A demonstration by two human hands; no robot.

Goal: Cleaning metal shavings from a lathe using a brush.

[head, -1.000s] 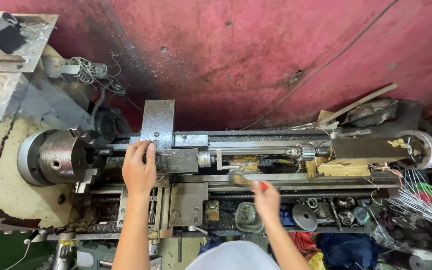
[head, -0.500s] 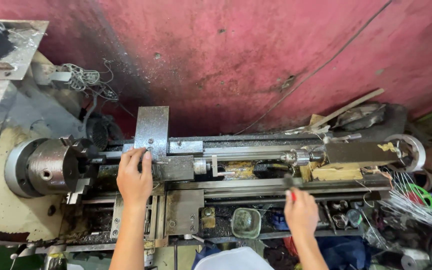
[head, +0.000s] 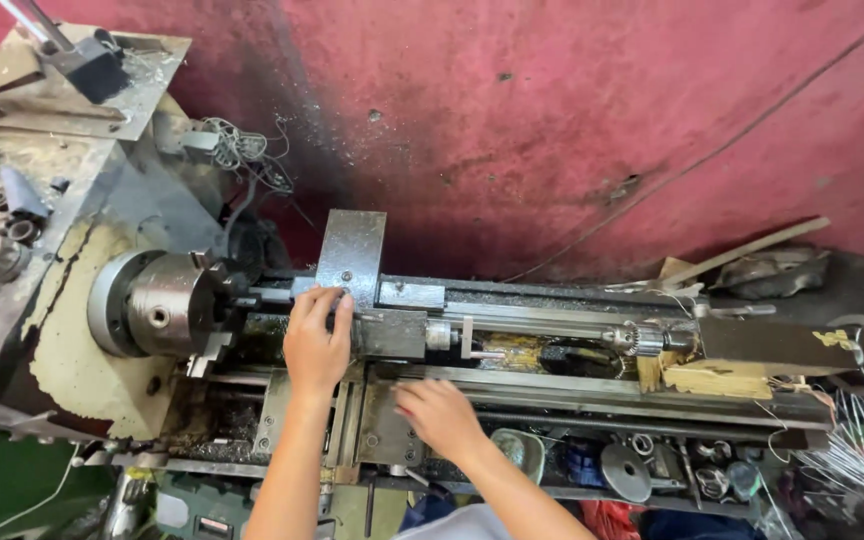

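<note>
The person stood at a metal lathe point(head: 512, 390) set against a stained red wall point(head: 572, 120), looking down along its bed. The left hand point(head: 317, 340) lay on the tool post point(head: 352, 315), its fingers curled over the top of the block just below the flat grey steel plate point(head: 352, 255) that stood up from the carriage; whether it truly gripped anything there could not be told, since the palm hid the part beneath. The right hand point(head: 439, 415) rested nearer, on the carriage point(head: 387, 425) close to the front way of the bed, fingers bent and pointing left, with nothing visibly held. To the far left the three-jaw chuck point(head: 162, 305) sat with its jaws showing and no long workpiece reaching out of it; only a short dark stub seemed to lie between chuck and tool post. On the right a drill chuck point(head: 637, 338) stuck out of the tailstock point(head: 772, 345), well apart from both hands. Loose gears and fittings lay in the tray point(head: 652, 465) along the near edge. Judged from this, the job looked to be in setting-up: both hands were on the carriage and tool post, no chips were flying, and cutting seemed not yet begun.
</note>
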